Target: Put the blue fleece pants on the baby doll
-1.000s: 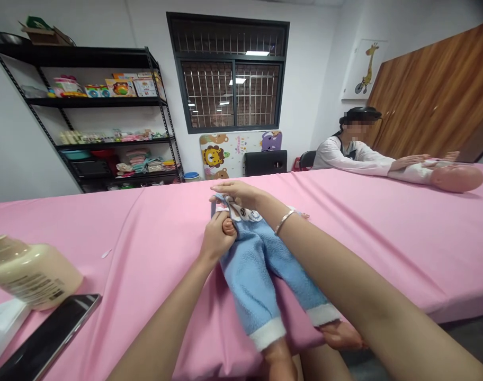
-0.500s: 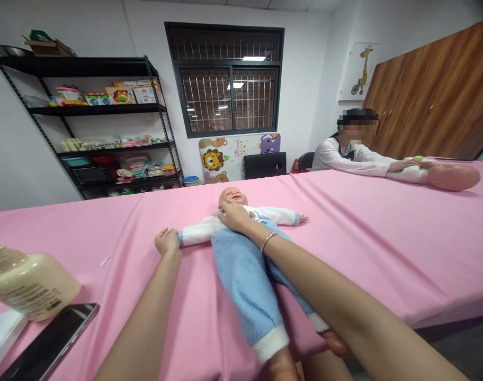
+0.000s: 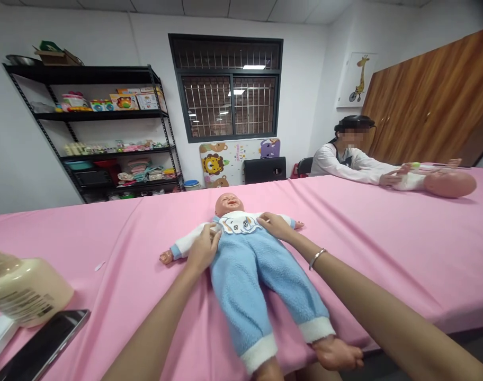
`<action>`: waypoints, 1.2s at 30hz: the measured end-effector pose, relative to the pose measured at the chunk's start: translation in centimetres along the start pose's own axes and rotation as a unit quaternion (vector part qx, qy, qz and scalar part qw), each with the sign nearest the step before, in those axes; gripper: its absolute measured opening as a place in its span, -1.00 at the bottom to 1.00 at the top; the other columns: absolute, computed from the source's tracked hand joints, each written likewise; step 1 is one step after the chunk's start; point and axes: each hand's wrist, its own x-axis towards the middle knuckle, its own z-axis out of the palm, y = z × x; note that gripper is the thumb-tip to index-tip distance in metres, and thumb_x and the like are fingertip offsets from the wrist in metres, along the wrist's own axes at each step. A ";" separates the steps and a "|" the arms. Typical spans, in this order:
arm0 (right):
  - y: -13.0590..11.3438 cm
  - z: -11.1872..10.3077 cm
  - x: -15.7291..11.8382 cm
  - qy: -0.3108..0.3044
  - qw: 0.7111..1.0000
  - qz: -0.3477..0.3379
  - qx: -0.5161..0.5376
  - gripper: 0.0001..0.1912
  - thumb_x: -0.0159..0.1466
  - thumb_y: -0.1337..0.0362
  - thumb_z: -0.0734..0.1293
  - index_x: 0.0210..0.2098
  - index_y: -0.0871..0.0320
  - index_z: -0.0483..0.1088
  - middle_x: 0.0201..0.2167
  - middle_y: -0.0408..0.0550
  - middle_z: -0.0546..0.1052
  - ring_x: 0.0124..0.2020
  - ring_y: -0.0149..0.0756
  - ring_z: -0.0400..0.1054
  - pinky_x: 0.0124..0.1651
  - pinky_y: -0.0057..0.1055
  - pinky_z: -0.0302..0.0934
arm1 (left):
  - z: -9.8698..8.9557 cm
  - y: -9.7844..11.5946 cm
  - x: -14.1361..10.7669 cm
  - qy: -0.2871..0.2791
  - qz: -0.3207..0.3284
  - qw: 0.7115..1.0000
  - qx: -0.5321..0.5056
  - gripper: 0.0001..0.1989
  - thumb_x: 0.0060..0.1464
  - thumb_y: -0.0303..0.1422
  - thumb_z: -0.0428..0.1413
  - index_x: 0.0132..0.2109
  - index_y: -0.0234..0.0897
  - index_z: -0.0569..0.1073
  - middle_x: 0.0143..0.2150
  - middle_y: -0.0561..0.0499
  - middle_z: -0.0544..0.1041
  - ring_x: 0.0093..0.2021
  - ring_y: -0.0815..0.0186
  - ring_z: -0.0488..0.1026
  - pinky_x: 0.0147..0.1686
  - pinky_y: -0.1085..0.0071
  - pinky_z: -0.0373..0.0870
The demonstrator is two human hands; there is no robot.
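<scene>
a bald plastic baby doll in fuzzy blue overalls is laid face up on a table covered with pink cloth, its feet near the close edge. the white chest panel with a cartoon animal face is touched at one edge by the right hand; the side of the chest is touched by the left hand. fingers are curled on both, but whether fabric is pinched cannot be told. if the clothing were tugged hard, the doll could be dragged over the edge, or the panel left crooked by an uneven pull. dark print on the cream, glossy pump bottle is too blurred to be read, as is lettering on the white, animal-printed board.
</scene>
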 end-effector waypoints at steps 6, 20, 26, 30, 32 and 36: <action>3.4 1.9 -2.0 0.001 0.967 0.026 0.252 -0.58 0.16 -0.04 0.21 -0.42 0.25 0.31 -0.51 -0.13 0.34 -0.48 -0.41 0.15 -0.44 -0.47 0.00 | 0.0 -0.7 0.4 -0.011 0.012 0.998 0.062 -0.69 0.14 -0.17 -0.14 -0.37 -0.26 0.34 -0.33 -0.06 0.41 -0.26 0.19 0.34 -0.20 0.27 0.26; 2.7 -0.2 -2.7 -0.106 0.830 0.076 0.542 -0.67 -0.11 0.18 0.44 -0.43 0.21 0.30 -0.46 -0.15 0.35 -0.44 -0.45 0.21 -0.34 -0.49 0.10 | -2.4 -0.2 0.4 -0.066 -0.153 0.957 -0.237 -0.63 0.01 -0.02 0.01 -0.41 -0.27 0.26 -0.56 0.15 0.16 -0.56 0.43 0.11 -0.57 0.54 0.11; 4.3 0.6 -1.3 0.090 0.902 0.096 0.411 -0.69 -0.12 0.12 0.35 -0.52 0.18 0.20 -0.61 -0.21 0.26 -0.55 -0.45 0.13 -0.45 -0.47 0.06 | -1.5 -1.3 0.7 -0.146 -0.025 0.987 -0.060 -0.71 0.04 -0.13 0.01 -0.44 -0.28 0.32 -0.46 0.08 0.32 -0.43 0.33 0.22 -0.42 0.47 0.15; 5.8 1.8 -0.9 0.117 0.950 0.068 0.280 -0.67 -0.08 0.07 0.34 -0.49 0.21 0.26 -0.58 -0.15 0.33 -0.52 -0.39 0.18 -0.45 -0.46 0.05 | -2.6 -1.0 0.7 -0.209 -0.015 0.978 -0.022 -0.71 0.04 -0.16 -0.02 -0.48 -0.28 0.27 -0.49 0.10 0.26 -0.47 0.36 0.18 -0.47 0.49 0.10; 5.9 1.9 -1.1 0.108 0.964 0.064 0.233 -0.71 -0.02 0.09 0.30 -0.48 0.22 0.28 -0.56 -0.12 0.36 -0.50 -0.38 0.21 -0.45 -0.47 0.05 | -3.4 -1.0 0.8 -0.211 -0.027 0.977 -0.003 -0.71 0.02 -0.19 -0.03 -0.53 -0.27 0.19 -0.54 0.13 0.19 -0.51 0.39 0.13 -0.51 0.50 0.05; 5.3 2.0 -1.5 0.091 0.986 0.054 0.127 -0.84 0.03 0.23 0.22 -0.57 0.20 0.23 -0.63 -0.17 0.32 -0.55 -0.42 0.16 -0.49 -0.49 -0.06 | -4.1 -0.8 1.0 -0.193 -0.055 0.977 0.073 -0.74 -0.01 -0.25 -0.05 -0.57 -0.26 0.16 -0.59 0.13 0.16 -0.54 0.37 0.15 -0.53 0.47 0.05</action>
